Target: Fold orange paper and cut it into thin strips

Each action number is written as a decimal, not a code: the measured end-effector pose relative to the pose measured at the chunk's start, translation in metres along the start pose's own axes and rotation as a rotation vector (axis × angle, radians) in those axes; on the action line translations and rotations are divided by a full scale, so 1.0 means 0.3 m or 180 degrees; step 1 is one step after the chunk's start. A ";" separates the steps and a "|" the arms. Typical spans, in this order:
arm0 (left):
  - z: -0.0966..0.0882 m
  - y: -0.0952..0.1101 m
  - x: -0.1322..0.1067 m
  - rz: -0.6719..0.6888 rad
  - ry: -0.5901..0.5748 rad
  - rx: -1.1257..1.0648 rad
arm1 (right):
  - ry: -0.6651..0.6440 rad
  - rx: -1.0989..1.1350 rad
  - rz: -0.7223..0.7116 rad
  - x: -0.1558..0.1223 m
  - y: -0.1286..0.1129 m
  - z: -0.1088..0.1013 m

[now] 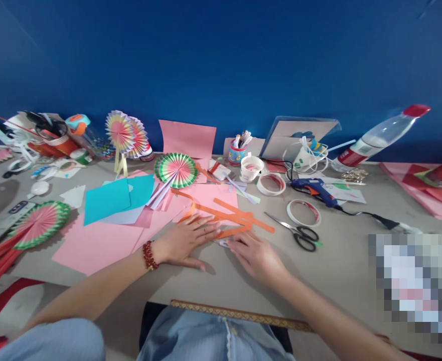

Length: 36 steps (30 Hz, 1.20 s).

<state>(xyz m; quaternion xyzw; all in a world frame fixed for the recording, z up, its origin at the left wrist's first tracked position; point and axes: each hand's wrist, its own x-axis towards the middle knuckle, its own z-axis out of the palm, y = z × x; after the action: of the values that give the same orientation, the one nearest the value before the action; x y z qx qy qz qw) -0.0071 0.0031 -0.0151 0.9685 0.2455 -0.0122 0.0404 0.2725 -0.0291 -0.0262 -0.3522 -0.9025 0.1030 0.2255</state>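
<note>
My left hand point(186, 239) lies flat with its fingers stretched out, pressing on the pink paper point(104, 243) and the ends of the orange paper strips point(232, 215). My right hand point(254, 255) rests just to its right on the table, fingers curled down onto a small pale object point(223, 243) that I cannot make out. A red bead bracelet point(149, 254) circles the left wrist. The orange strips fan out beyond both hands.
Black-handled scissors point(299, 234) lie right of my right hand, with tape rolls point(303, 212) and a blue glue gun point(313, 189) beyond. Folded paper fans point(175, 170), teal paper point(117, 198), a cup point(251, 168) and a plastic bottle point(382, 134) crowd the back by the blue wall.
</note>
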 end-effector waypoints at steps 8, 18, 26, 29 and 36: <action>-0.001 -0.001 0.001 -0.0010 -0.0002 -0.0035 | 0.0018 -0.0019 -0.0023 0.014 -0.012 0.013; 0.007 -0.001 0.000 -0.0007 0.0018 -0.0075 | -0.0026 0.0010 -0.0034 0.036 -0.022 0.027; -0.015 -0.060 -0.033 -0.0065 0.0194 -0.0444 | -0.0059 0.0048 -0.0032 0.035 -0.023 0.039; -0.010 -0.070 -0.045 -0.0110 0.0155 -0.0211 | -0.0054 0.0030 -0.0008 0.033 -0.023 0.037; 0.007 -0.047 -0.046 -0.0047 0.0059 0.0191 | -0.0082 -0.0053 -0.0024 0.047 -0.030 0.037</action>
<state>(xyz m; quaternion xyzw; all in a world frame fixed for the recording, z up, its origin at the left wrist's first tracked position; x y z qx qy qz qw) -0.0259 0.0087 -0.0174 0.9675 0.2525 -0.0110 0.0089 0.2527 -0.0264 -0.0283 -0.3494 -0.9074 0.0991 0.2113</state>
